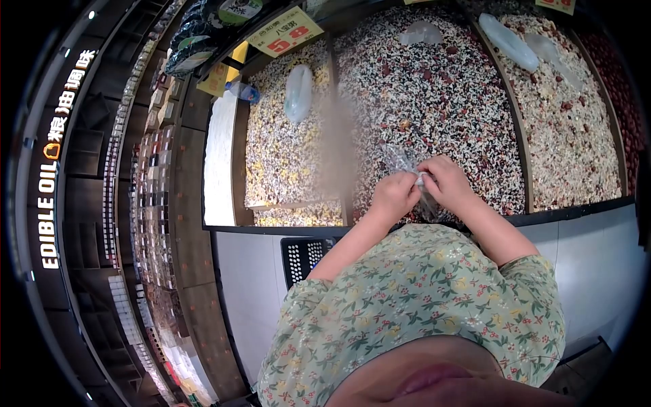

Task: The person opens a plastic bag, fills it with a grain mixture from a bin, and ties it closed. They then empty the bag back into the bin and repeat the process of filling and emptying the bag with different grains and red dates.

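Note:
A clear plastic bag point(399, 160) is gathered between my hands, low over the middle bin of mixed dark and white grains point(434, 88). My left hand point(395, 197) pinches the bag's twisted neck from the left. From the right, my right hand point(447, 182) grips the same neck, its fingers almost touching the left ones. Loose plastic sticks up above the fingers. The bag's lower part hangs under my hands near the bin's front edge, and what it holds is hard to make out.
To the left is a bin of yellow and white grains point(274, 163) with a clear scoop-like plastic piece point(298, 93) on it. A paler mixed-grain bin point(576, 142) stands to the right, also with a whitish plastic piece point(508, 43). A price sign point(285, 30) hangs over the back left.

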